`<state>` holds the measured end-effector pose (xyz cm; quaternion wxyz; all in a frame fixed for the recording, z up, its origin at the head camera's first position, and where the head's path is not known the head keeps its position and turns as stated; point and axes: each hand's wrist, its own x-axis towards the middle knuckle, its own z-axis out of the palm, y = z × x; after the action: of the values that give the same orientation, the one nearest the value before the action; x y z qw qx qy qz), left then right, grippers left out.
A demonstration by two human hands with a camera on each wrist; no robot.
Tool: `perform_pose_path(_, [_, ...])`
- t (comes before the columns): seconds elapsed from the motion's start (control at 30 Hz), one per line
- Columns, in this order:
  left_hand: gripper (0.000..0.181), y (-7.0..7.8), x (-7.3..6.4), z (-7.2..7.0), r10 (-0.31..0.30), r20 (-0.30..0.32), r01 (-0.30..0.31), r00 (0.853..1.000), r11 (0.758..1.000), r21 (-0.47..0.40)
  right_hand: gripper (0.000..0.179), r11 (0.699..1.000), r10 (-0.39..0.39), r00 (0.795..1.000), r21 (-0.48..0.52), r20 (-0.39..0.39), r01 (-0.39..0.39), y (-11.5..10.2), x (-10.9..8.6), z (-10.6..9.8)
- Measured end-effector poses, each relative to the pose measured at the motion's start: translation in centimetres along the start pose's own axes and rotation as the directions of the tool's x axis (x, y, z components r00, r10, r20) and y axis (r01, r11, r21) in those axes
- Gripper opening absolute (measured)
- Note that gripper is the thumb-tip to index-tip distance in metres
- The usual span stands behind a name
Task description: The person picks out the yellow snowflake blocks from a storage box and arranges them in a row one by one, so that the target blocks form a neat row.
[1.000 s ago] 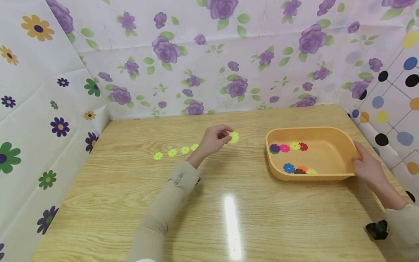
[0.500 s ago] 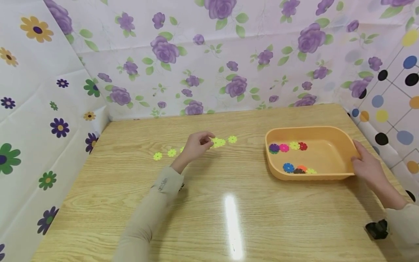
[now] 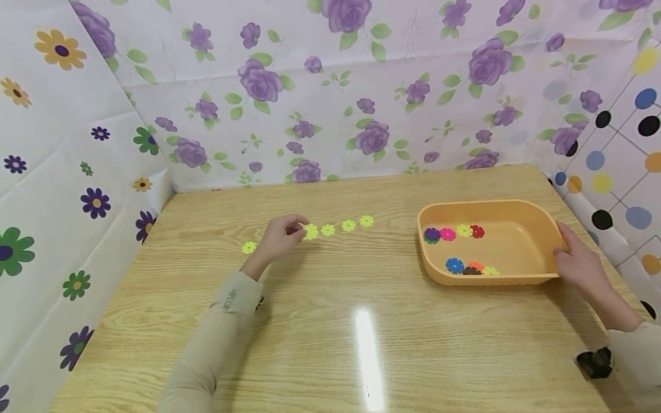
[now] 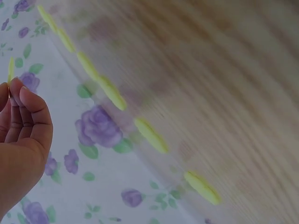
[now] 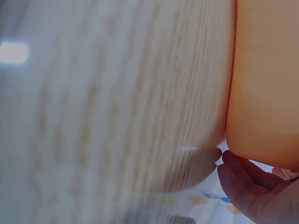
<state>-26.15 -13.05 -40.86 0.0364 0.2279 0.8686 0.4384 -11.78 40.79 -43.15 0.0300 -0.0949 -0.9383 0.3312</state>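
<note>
My left hand (image 3: 279,237) pinches a yellow flower-shaped disc (image 3: 311,232) between thumb and fingertips. In the left wrist view that held disc (image 4: 11,70) stands edge-on, above the tabletop. A slanting row of similar yellow discs (image 3: 348,225) lies on the table beneath and beside the hand, which hides part of the row in the head view. One more yellow disc (image 3: 249,247) marks the row's left end. At the right, my right hand (image 3: 582,260) grips the right side of an orange plastic tub (image 3: 521,252); its fingers (image 5: 233,179) reach under the tub's edge in the right wrist view.
Inside the tub lie several flower discs: a purple one (image 3: 432,234), a pink one (image 3: 447,234), a blue one (image 3: 455,265) and others. Patterned sheets (image 3: 310,103) wall the wooden table (image 3: 310,344) at the back and both sides.
My left hand has moved left along the row, still pinching the disc, uncovering discs on its right. My right hand and the tub have stayed in place.
</note>
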Motion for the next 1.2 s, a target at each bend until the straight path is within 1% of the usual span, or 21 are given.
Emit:
perform_pose_path(0.13, [0.021,-0.7,-0.7,-1.1,-0.036,0.003,0.036,0.999,0.999,0.008,0.055,1.000,-0.007,1.000,-0.004,-0.012,0.007,0.0,0.0,0.0])
perform_pose_path(0.3, [0.021,-1.4,-1.6,-2.7,-0.098,-0.019,0.099,0.995,0.995,0.026,0.056,1.000,-0.014,1.000,-0.001,-0.013,0.014,0.1,0.1,0.0])
perform_pose_path(0.47, [0.022,-2.0,-2.3,-4.4,-0.117,-0.048,0.119,0.992,0.992,0.043,0.056,1.000,-0.010,1.000,-0.005,-0.007,0.010,0.1,0.1,-0.1])
perform_pose_path(0.63, [0.023,-2.6,-2.7,-6.1,-0.146,-0.048,0.149,0.988,0.986,0.069,0.055,1.000,-0.007,1.000,0.002,-0.011,0.007,-0.1,0.1,-0.1])
perform_pose_path(0.8, [0.022,-3.5,-3.1,-7.9,-0.181,-0.049,0.186,0.982,0.974,0.129,0.055,1.000,-0.005,1.000,0.012,-0.011,0.006,-0.1,0.0,0.0])
perform_pose_path(0.93, [0.022,-4.3,-3.5,-9.1,-0.231,-0.053,0.237,0.972,0.956,0.175,0.055,1.000,-0.001,1.000,0.016,-0.004,0.001,0.0,0.0,0.0])
perform_pose_path(1.0, [0.022,-4.6,-3.7,-9.6,-0.265,-0.050,0.269,0.963,0.946,0.183,0.055,1.000,-0.001,1.000,0.016,-0.003,0.001,0.1,0.0,0.0])
perform_pose_path(1.13, [0.024,-5.2,-4.4,-10.4,-0.335,-0.044,0.338,0.941,0.924,0.178,0.055,1.000,-0.005,1.000,0.011,-0.007,0.005,0.2,0.1,0.0])
perform_pose_path(1.2, [0.025,-5.5,-4.6,-10.8,-0.371,-0.039,0.372,0.928,0.911,0.178,0.055,1.000,-0.006,1.000,0.007,-0.009,0.006,0.2,0.1,0.0])
